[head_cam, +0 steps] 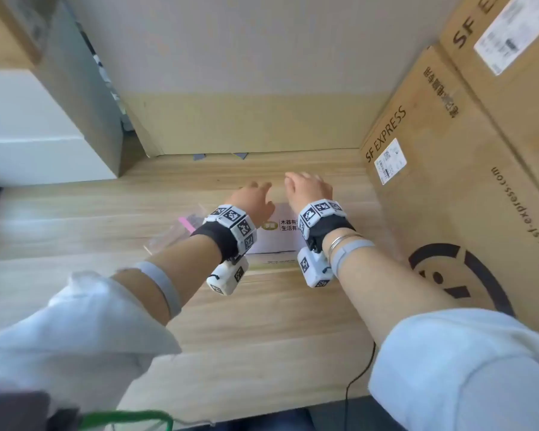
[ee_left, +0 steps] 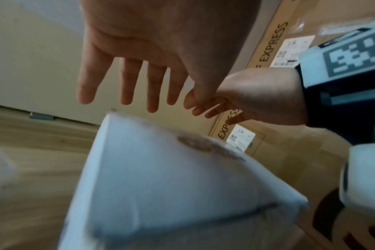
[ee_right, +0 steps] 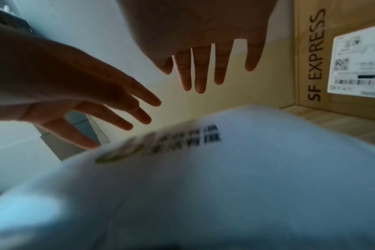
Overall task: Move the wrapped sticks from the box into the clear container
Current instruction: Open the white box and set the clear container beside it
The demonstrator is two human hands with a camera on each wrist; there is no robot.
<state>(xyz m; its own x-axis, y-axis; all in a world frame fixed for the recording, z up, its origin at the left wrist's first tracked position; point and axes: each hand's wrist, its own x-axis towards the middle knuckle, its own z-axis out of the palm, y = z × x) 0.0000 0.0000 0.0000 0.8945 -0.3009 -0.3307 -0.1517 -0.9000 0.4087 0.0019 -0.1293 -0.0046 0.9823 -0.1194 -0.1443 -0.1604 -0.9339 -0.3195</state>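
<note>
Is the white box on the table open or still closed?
Closed: the white box shows its flat printed lid, and both hands hover above it with fingers spread.

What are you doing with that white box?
A person is reaching both hands out over a flat white cardboard box lying shut on the wooden table. The left hand and right hand are open, fingers spread, holding nothing. A clear plastic bag lies just left of the box. No sticks are out yet.

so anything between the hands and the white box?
Nothing visible. Left hand and right hand hover open over the closed white box, no object in between. The sticks aren't visible; the closed lid would still block them.
</note>
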